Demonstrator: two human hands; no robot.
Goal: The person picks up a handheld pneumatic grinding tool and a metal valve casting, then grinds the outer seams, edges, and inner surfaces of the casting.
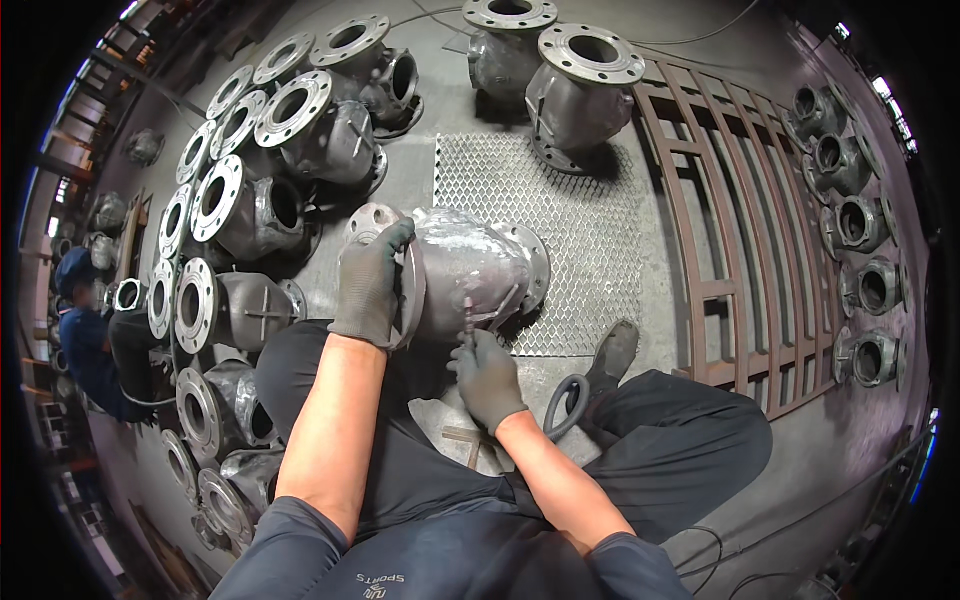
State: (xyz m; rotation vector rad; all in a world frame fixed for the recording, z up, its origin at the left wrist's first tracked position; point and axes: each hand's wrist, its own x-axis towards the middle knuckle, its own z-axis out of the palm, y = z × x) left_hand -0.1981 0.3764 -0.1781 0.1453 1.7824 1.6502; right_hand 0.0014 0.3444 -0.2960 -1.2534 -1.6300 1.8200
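Note:
A flanged metal valve body [450,265] lies on its side in front of me, its barrel grey with pale patches. My left hand [370,285], in a dark grey glove, is closed over the rim of the near-left flange [411,290]. Gloved as well, my right hand [486,378] is wrapped round a slim hand tool [468,318]. That tool's narrow tip points up at the lower side of the barrel, and contact is hard to make out. Most of its grip is hidden by my fingers. The second flange [527,268] faces away to the right.
Diamond-pattern metal mesh [590,270] lies under and beyond the valve body. Many similar flanged castings [290,110] crowd the left, and two stand ahead [580,100]. A rusty steel frame [720,240] lies right. A dark hose [568,405] loops by my boot. Another person [90,340] sits far left.

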